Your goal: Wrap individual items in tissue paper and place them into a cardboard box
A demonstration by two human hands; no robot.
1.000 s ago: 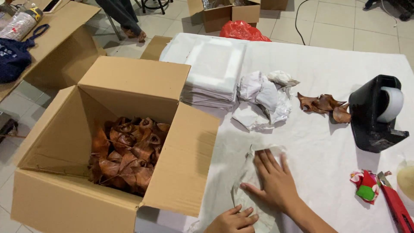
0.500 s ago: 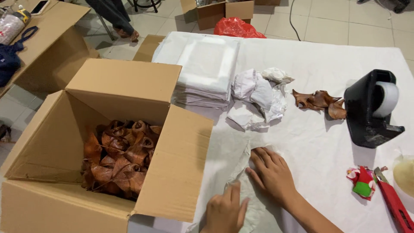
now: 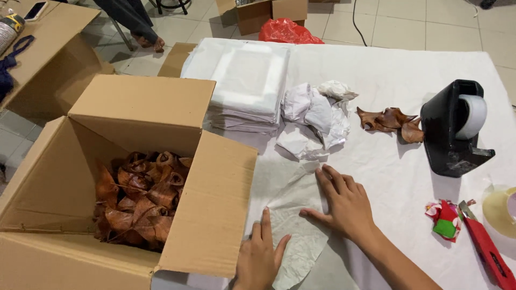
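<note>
Both hands, the left hand [image 3: 259, 258] and right hand [image 3: 344, 203], lie flat with fingers spread on a crumpled tissue sheet [image 3: 293, 215] at the worktop's [image 3: 387, 70] near edge, beside the open cardboard box [image 3: 207, 209].

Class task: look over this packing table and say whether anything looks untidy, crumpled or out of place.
The crumpled white paper lies in a loose heap beside the neat stack of folded sheets. A few brown dried pieces sit loose on the table, apart from those in the cardboard box. Nothing looks spilled or broken.
</note>
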